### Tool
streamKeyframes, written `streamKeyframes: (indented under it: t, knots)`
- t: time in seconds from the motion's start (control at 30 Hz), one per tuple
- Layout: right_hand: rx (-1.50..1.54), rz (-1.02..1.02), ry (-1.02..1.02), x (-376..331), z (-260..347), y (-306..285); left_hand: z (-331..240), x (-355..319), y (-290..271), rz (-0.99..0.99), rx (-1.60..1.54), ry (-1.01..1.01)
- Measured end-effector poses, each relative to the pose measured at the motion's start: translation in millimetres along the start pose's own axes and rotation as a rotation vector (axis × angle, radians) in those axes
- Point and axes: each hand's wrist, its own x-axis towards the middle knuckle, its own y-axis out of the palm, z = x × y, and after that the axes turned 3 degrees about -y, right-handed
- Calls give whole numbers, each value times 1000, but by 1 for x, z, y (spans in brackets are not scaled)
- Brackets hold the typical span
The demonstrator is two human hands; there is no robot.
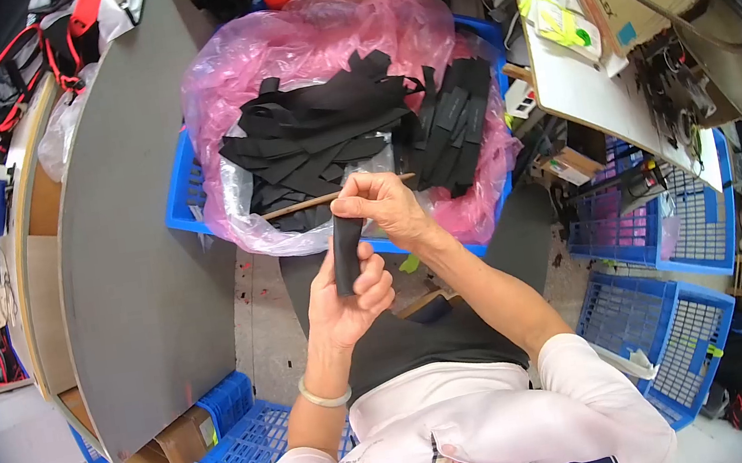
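A black strip is held over the near edge of the crate. It is loosely clasped by the left hand's curled fingers; its top is pinched by the right hand, apparently between thumb and forefinger. Other strips are piled in the crate's pink bag.

The black strip is looking like smooth, matt cloth. The pink liner is showing glossy, crinkled, thin plastic. The blue crate is looking like hard plastic, the stick is resembling bare wood, and the grey panel is appearing smooth and matt.
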Motion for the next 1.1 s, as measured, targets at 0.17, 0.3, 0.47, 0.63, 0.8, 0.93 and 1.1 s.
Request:
streamKeyframes:
  t: [0.17, 0.3, 0.47, 0.63, 0.8, 0.93, 1.1]
  knots:
    - [-243, -158, -61, -17, -4, -26, 4, 0, -8, -397, 933, 90]
    - [-20, -276, -91, -31, -17, -33, 8, 4, -4, -545, 1292, 82]
    - [-183, -155, -154, -48, 0, -42, -11, 1, -22, -626, 1699, 402]
    - [-928, 63, -670, -66, 21, -22, -20, 19, -16, -534, 1339, 822]
    - [-998, 13, -719, -75, 10, -12, -18, 22, -8, -416, 948, 673]
    - [-430, -114, -366, -78, 9, -1, -25, 15, -14, -393, 1413, 851]
    - [85, -98, 378, -75, 2, 6, -38, 7, -24, -187, 1965, 959]
